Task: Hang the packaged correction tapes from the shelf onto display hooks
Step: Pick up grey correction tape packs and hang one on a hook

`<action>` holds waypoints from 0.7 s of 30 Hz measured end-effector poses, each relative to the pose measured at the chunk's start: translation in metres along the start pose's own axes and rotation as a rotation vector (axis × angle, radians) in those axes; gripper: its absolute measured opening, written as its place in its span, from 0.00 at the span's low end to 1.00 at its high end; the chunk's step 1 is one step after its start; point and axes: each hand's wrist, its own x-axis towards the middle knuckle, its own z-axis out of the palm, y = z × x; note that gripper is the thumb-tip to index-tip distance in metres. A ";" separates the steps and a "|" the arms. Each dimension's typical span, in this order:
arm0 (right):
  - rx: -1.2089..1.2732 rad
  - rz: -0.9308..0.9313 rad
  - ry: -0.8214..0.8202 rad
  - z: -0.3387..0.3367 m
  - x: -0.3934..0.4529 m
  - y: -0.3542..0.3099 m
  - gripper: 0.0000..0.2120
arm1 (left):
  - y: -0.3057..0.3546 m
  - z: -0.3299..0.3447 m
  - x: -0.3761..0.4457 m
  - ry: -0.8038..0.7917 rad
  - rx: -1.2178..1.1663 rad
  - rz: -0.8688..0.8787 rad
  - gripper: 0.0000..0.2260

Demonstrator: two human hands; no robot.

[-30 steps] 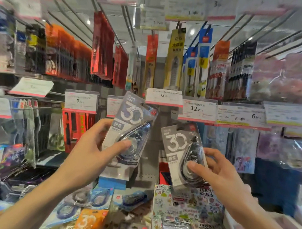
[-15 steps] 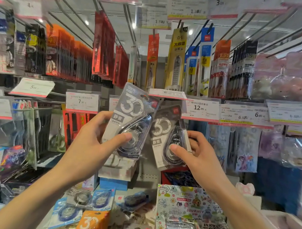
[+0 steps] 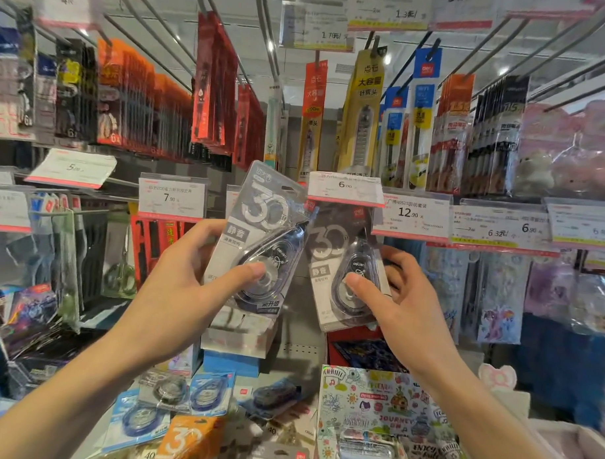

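My left hand grips a grey packaged correction tape marked "30", tilted to the right, thumb on its clear blister. My right hand grips a second grey packaged correction tape, held upright. The top of that second pack sits under the price tag marked 6.00 at the end of a display hook, which hides the pack's hanging hole. Whether the pack is on the hook I cannot tell. More packaged correction tapes, blue, grey and orange, lie on the shelf below.
Rows of display hooks carry red packs at upper left and pen refills at upper right. Price tags line the hook ends. A colourful notebook lies at lower right. Scissors packs hang at left.
My right hand has carried its pack up and leftwards until its top went under the 6.00 price tag. The left hand with its pack has risen slightly.
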 end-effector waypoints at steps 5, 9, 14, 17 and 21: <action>-0.125 -0.022 0.051 0.007 0.006 0.009 0.35 | -0.012 -0.002 -0.003 0.005 0.034 -0.032 0.18; -0.226 -0.036 0.097 0.018 0.025 0.020 0.27 | -0.026 -0.005 -0.002 0.005 0.028 -0.064 0.21; -0.375 0.027 0.105 0.034 0.057 0.035 0.29 | -0.038 -0.004 -0.001 0.027 0.011 -0.084 0.17; -0.437 0.082 0.083 0.042 0.073 0.040 0.31 | -0.042 -0.003 -0.003 0.028 0.035 -0.081 0.18; -0.540 0.172 0.033 0.037 0.087 0.041 0.27 | -0.044 -0.004 -0.006 0.020 0.051 -0.103 0.21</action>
